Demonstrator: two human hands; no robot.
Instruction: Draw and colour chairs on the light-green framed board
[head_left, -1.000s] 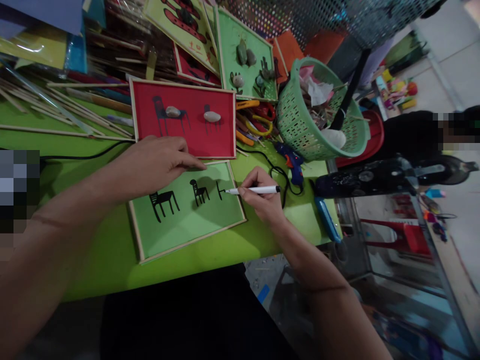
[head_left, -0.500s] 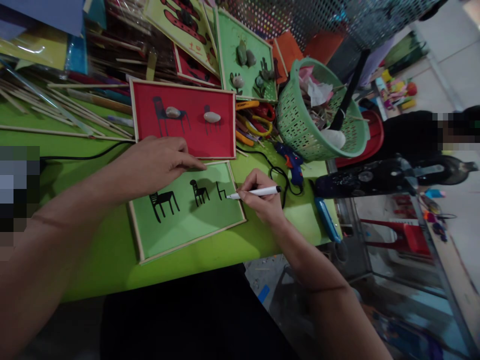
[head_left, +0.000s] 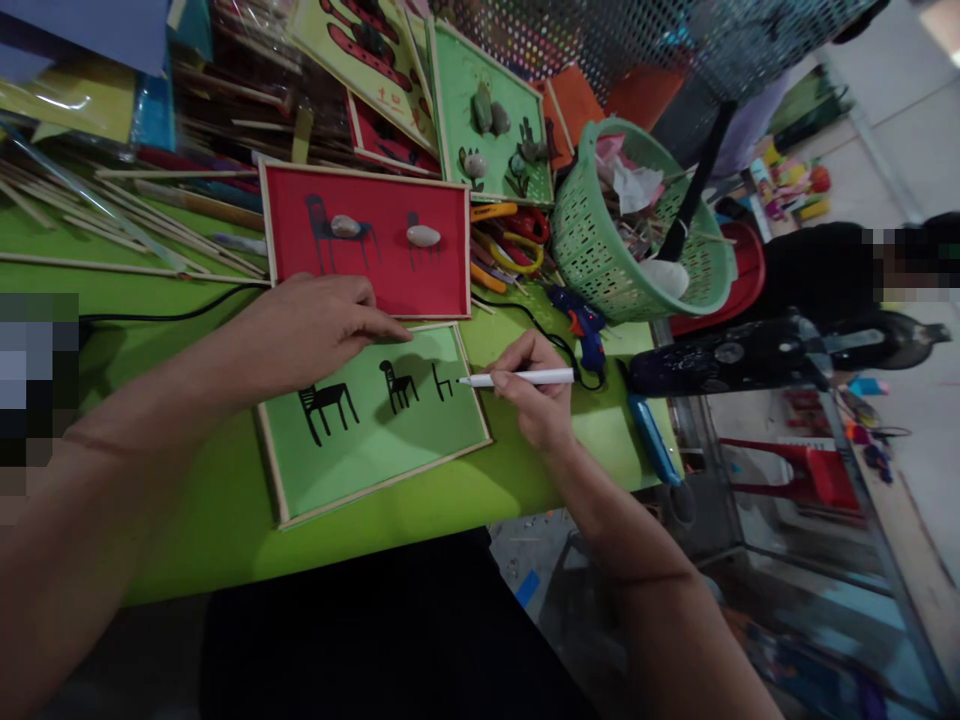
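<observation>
My right hand (head_left: 536, 390) pinches a white marker (head_left: 529, 378), its black tip at the right side of a green framed panel (head_left: 390, 455). Black chair drawings are on that panel: two filled-in chairs and, near the tip, a smaller thin-lined chair (head_left: 442, 382). Whether the tip touches the surface I cannot tell. My left hand (head_left: 322, 315) lies across the panel's upper left edge, index finger stretched out, holding nothing visible. Just above sits a red framed panel (head_left: 390, 290) with two chair drawings and pale stones on them; my left hand overlaps its lower edge.
Behind the panels lie thin wooden sticks (head_left: 150, 225), scissors (head_left: 517, 250) and another green framed panel with stones (head_left: 457, 110). A green basket (head_left: 592, 230) of scraps stands to the right, beside a blue glue gun (head_left: 585, 325). A blue case (head_left: 652, 440) lies near the table's right edge.
The marker has shifted slightly up and right, and lies more level. The small chair has another short leg line. My left hand has stayed in place.
</observation>
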